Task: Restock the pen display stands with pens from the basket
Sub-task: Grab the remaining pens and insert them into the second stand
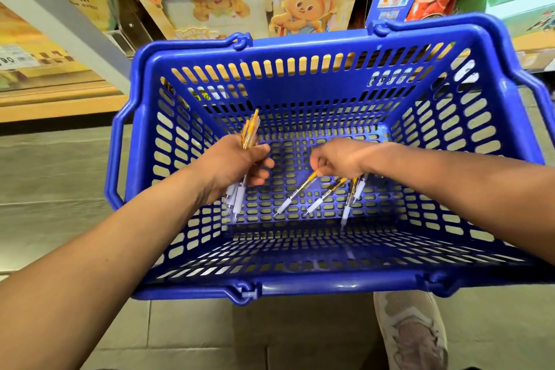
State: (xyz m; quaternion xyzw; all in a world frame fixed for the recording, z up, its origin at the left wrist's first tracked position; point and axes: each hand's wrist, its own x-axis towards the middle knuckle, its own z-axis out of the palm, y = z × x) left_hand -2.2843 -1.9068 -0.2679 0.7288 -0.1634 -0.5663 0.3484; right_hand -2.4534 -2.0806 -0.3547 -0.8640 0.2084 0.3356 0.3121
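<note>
Basket: a blue slotted plastic shopping basket (300, 284) sits on a grey tiled floor, both handles folded down along the rims; both hands reach inside it.
Left hand: the left hand (232, 164) is closed in a fist round a bundle of yellow-and-clear pens with white grips (249, 135).
Bundle axis: long axis near upright, leaning a little; the yellow clicker ends stick up out of the top of the fist, the white grip ends and tips point down toward the near wall, clear of the basket floor as far as can be told.
Right hand: the right hand (336, 158) is curled downward, fingers pinched on the yellow ends of several loose pens (326, 195).
Loose pens axis: fanned out; two slant with tips down and to the left, two more hang almost straight down under the wrist; all tips point at the near side of the basket floor. Whether they touch the floor I cannot tell.
Surroundings: cartoon bear boxes (210, 0) on a wooden shelf (60, 99) beyond the basket; a patterned trouser leg (411, 333) below it.
</note>
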